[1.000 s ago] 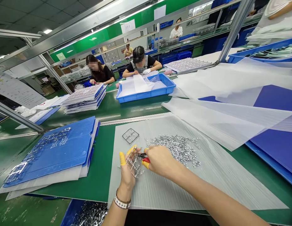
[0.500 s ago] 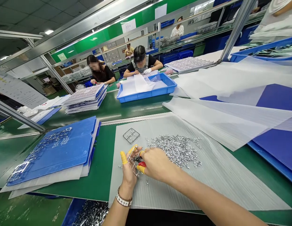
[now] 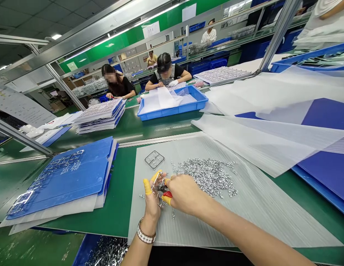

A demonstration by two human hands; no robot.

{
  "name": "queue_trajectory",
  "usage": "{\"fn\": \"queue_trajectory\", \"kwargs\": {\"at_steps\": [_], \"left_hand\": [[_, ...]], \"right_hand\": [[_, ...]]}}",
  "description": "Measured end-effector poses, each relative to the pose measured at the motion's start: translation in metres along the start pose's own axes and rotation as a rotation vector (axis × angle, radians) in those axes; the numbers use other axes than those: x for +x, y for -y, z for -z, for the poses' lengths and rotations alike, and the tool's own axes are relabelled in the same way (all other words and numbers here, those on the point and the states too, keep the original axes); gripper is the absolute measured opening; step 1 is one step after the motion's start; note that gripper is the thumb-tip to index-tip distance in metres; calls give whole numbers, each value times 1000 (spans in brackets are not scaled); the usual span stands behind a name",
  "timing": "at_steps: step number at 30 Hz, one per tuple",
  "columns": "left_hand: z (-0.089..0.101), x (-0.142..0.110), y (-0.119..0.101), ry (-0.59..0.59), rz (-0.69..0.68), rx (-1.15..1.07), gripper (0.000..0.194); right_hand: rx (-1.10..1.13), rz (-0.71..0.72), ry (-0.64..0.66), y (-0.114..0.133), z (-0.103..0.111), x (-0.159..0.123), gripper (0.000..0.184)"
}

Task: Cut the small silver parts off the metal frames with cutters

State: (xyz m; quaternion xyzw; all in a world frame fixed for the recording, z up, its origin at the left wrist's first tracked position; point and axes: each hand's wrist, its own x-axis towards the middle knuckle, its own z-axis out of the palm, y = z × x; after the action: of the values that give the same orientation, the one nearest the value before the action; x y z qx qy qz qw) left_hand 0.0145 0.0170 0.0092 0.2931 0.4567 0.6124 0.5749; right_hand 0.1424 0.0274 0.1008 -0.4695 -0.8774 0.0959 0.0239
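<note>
In my left hand (image 3: pixel 153 199), which wears yellow finger covers, a small square metal frame (image 3: pixel 156 181) is held tilted upward. My right hand (image 3: pixel 184 194) is closed around red-handled pliers (image 3: pixel 167 194), also with yellow covers on its fingers. The dark jaws of the pliers meet the frame between both hands; the exact contact point is too small to make out. Just beyond my hands a similar square frame with crossbars (image 3: pixel 154 159) lies flat on the pale foam sheet (image 3: pixel 244 218). Beside my right hand spreads a pile of small shiny metal links (image 3: pixel 207 173).
To the left are blue boards (image 3: pixel 88 177) with metal frames on top. A blue tray (image 3: pixel 172 111) and a stack of layered sheets (image 3: pixel 101 116) stand farther back. Co-workers sit across the bench. Large translucent sheets (image 3: pixel 266 136) cover the right side. Below the edge is a bin of metal parts (image 3: pixel 108 251).
Almost nothing differs. My left thumb and the metal frame have shifted very slightly, while the pliers stay at the frame.
</note>
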Motion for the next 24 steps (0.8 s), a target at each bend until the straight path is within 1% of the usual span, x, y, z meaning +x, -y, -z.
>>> {"fn": "queue_trajectory", "kwargs": {"at_steps": [7, 16, 24], "left_hand": [[0, 2, -1, -1, 27, -57, 70], [0, 2, 0, -6, 36, -51, 70], [-1, 1, 1, -26, 22, -18, 67]], "right_hand": [[2, -11, 18, -3, -1, 1, 26], [6, -7, 26, -2, -3, 2, 27], [-18, -22, 17, 1, -1, 0, 24]]}}
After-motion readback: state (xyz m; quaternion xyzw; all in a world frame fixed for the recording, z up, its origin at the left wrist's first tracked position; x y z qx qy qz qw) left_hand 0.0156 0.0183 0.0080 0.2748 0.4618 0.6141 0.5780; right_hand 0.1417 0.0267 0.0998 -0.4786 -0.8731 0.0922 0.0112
